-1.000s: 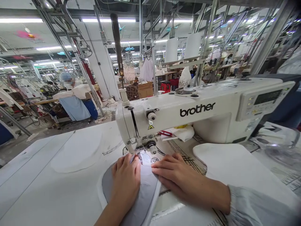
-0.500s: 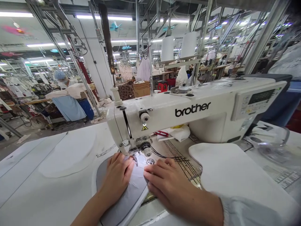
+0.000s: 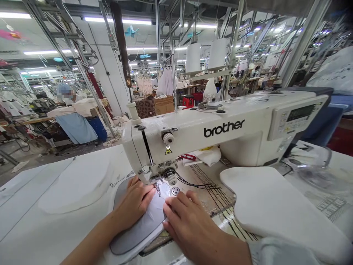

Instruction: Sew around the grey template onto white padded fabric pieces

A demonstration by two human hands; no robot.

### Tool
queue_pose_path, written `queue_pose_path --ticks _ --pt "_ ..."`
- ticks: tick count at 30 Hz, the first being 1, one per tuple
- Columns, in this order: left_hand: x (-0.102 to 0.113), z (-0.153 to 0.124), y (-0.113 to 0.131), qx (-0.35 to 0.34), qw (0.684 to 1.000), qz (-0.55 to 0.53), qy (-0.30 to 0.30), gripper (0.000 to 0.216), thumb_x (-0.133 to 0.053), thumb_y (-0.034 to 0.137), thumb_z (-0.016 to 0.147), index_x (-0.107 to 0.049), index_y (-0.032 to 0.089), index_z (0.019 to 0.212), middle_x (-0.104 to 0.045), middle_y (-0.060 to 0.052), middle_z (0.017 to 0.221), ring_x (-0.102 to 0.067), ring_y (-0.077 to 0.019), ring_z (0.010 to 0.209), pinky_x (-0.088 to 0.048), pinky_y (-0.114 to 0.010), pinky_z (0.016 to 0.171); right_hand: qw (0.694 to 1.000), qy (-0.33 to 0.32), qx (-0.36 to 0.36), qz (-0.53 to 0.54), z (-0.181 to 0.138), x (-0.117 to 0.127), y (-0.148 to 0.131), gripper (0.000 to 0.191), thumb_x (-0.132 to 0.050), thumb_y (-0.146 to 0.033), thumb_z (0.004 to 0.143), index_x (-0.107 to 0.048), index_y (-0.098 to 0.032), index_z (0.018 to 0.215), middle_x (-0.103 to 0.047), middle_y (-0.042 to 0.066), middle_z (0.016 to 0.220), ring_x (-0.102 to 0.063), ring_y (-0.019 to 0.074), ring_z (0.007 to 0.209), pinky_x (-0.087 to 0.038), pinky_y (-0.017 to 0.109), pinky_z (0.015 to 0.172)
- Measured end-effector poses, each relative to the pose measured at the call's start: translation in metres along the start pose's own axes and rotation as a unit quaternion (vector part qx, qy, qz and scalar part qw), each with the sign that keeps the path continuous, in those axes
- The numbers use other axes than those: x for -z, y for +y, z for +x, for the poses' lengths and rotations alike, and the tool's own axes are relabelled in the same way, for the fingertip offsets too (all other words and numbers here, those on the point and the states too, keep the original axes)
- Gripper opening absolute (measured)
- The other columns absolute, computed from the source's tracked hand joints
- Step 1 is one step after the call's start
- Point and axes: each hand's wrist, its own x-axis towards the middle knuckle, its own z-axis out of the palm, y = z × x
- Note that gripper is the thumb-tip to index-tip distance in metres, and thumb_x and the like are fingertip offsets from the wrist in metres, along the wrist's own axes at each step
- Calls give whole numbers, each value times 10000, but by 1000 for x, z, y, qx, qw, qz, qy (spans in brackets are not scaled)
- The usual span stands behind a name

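Pressing grey fabric piece (image 3: 138,232) flat under needle (image 3: 158,188) of sewing machine (image 3: 220,129), by bench's (image 3: 41,235) front edge: your left hand (image 3: 135,200) fingers together on top, right hand (image 3: 187,221) fingers slightly spread at its right edge. Open bench left; white stack (image 3: 270,206) crowds right. Clear bowl (image 3: 311,165) far right, contents unclear. Grip unchanged since before.

One camera on my head, facing forward and down, close over my left hand (image 3: 134,201), right hand (image 3: 190,225), sewing machine (image 3: 220,133) mid-frame
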Motion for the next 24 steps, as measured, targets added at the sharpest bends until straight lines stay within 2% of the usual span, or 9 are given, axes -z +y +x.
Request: queue_pose_path --ticks 5,8,10,11,13,15,17,20,24 --pt "5 7 -6 -31 999 5 -15 434 -295 340 997 -491 217 630 -582 8 606 -559 -194 700 -412 -361 753 1000 14 -4 -28 2 -7 -8 137 -608 -230 887 -631 -110 947 -646 82 877 -541 240 821 -369 401 785" --pt "11 7 -4 -32 999 14 -8 411 -344 323 983 -544 223 637 -648 -8 708 -602 -208 807 -427 -361 801 1000 9 -6 -20 2 -9 -9 136 -592 -228 891 -634 -113 951 -657 85 887 -546 233 799 -371 393 760" --pt "10 1 2 4 999 30 15 387 -363 281 963 -600 222 663 -684 -46 815 -609 -252 907 -431 -410 840 1000 1 -18 8 2 -8 -6 92 -582 -218 894 -626 -141 920 -662 66 892 -551 221 790 -360 385 744" --pt "8 -3 6 33 998 40 29 367 -366 266 955 -642 213 720 -696 -75 884 -606 -284 952 -434 -445 845 999 -6 -25 29 2 -6 -3 70 -575 -211 900 -621 -158 903 -666 53 897 -556 216 801 -352 384 750" --pt "0 -13 15 94 993 54 56 347 -361 259 949 -694 163 960 -687 -145 1068 -581 -353 1066 -439 -515 854 995 -30 -38 83 3 -2 3 68 -558 -195 915 -611 -192 872 -676 20 905 -562 199 827 -334 376 767" --pt "-9 -22 21 129 987 60 69 405 -361 285 953 -629 106 1199 -629 -184 1242 -519 -390 1198 -433 -553 900 988 -55 -48 134 4 3 9 88 -550 -182 925 -615 -217 879 -686 -7 919 -563 184 851 -318 368 784" --pt "-15 -28 24 135 987 59 69 441 -363 309 958 -587 109 1280 -595 -163 1318 -464 -374 1282 -412 -542 974 982 -68 -50 166 5 7 12 72 -568 -185 918 -625 -229 912 -692 -18 948 -562 182 866 -307 366 790" --pt "-14 -29 19 115 990 52 62 429 -370 324 961 -607 140 1267 -622 -126 1290 -484 -324 1277 -405 -488 1020 981 -70 -49 172 5 8 11 60 -607 -195 889 -623 -219 941 -691 -11 984 -565 193 882 -303 376 808" --pt "-7 -22 7 71 995 34 65 360 -404 324 959 -657 184 1172 -696 -90 1098 -568 -274 1156 -409 -441 1013 985 -71 -47 151 5 5 5 80 -627 -202 875 -615 -207 954 -690 1 989 -572 207 907 -306 391 834"
